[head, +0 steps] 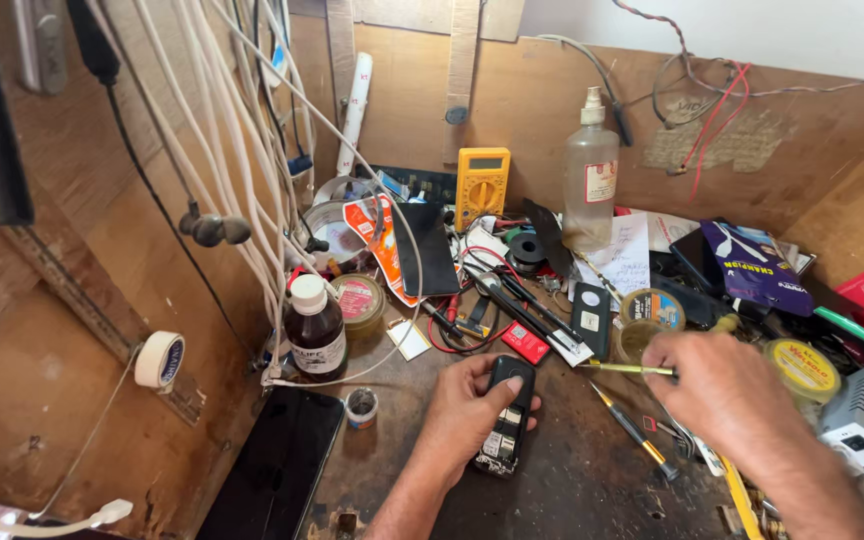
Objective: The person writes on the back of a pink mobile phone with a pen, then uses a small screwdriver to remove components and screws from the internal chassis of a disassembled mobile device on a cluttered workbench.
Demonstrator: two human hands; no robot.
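Fingers (508, 385) over small phone (505, 425) (left hand (467, 410)), tweezers (627, 369) right

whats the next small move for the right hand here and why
Probably swing the tool left and down onto the phone. The left hand pins the small black phone on the bench, thumb on its top end, while the right hand holds the thin tool with its tip pointing at the phone but short of it.

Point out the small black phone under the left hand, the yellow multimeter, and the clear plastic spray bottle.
Small black phone (505, 425), head view, on its lower body.
Yellow multimeter (481, 185), head view, on its dial.
Clear plastic spray bottle (590, 200), head view, on its body.
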